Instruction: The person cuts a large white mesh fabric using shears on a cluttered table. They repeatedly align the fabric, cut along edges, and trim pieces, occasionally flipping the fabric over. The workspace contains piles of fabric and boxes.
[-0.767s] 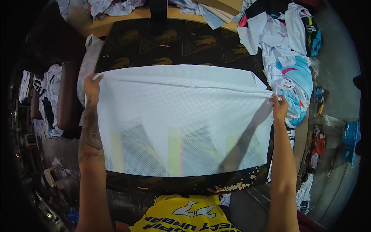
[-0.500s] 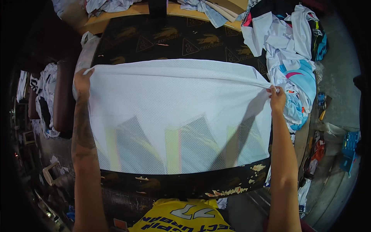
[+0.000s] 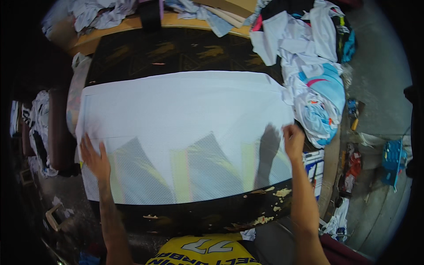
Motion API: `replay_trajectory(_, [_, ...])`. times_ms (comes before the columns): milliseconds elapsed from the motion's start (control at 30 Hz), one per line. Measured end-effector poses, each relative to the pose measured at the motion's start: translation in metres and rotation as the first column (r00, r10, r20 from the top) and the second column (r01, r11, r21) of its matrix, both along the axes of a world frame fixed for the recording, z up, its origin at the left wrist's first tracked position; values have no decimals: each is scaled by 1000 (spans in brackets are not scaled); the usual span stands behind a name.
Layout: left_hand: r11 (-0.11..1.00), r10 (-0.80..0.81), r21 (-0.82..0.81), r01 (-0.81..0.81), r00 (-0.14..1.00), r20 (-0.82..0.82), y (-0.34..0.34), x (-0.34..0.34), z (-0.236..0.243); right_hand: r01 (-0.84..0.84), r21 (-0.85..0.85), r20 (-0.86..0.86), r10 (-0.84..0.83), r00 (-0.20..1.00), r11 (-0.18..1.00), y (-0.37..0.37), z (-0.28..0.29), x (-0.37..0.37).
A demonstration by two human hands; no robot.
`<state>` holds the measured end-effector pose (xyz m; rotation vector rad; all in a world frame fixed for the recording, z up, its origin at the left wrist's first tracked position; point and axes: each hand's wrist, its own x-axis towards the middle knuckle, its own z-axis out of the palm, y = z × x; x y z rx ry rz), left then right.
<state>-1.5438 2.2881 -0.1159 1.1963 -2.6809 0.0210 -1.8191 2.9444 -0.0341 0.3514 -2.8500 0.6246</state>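
Note:
A white perforated mesh fabric panel (image 3: 176, 101) lies spread over a dark board, its long side running left to right. Grey, yellow and pale blue shapes show through the mesh along its near half. My left hand (image 3: 95, 157) rests on the panel's left side with fingers apart, holding nothing. At the right edge of the panel, my right hand (image 3: 293, 139) is closed with its fingers curled together. Whether a bit of the fabric edge is between those fingers is hidden. A shadow of the right hand falls on the mesh beside it.
The dark board (image 3: 176, 53) has worn, chipped patches along its near edge. A heap of white and light-blue garments (image 3: 318, 97) lies close along the right side. More cloth (image 3: 101, 17) sits on a wooden ledge behind. A blue plastic basket (image 3: 393, 161) stands at far right.
My hands have come nearer from the panel's far corners, and the left has opened. The fold along the far edge has flattened out. The whole view has shifted a little.

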Motion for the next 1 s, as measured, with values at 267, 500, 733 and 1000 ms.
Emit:
replay_trajectory(267, [960,-278,-42,277,961,-4,5,19,20,517,45,483,-471,738,855,59,-8,223])
replay_trajectory(500, [632,-660,193,750,652,-374,165,-184,39,521,-187,727,-240,644,833,71,-13,223])
replay_trajectory(733, [673,-654,336,659,743,-146,182,-306,27,328,-71,589,-226,776,942,78,-16,236])
replay_trajectory(1000, [697,-634,191,691,718,-286,216,-317,21,315,-20,515,-260,817,949,76,-17,236])
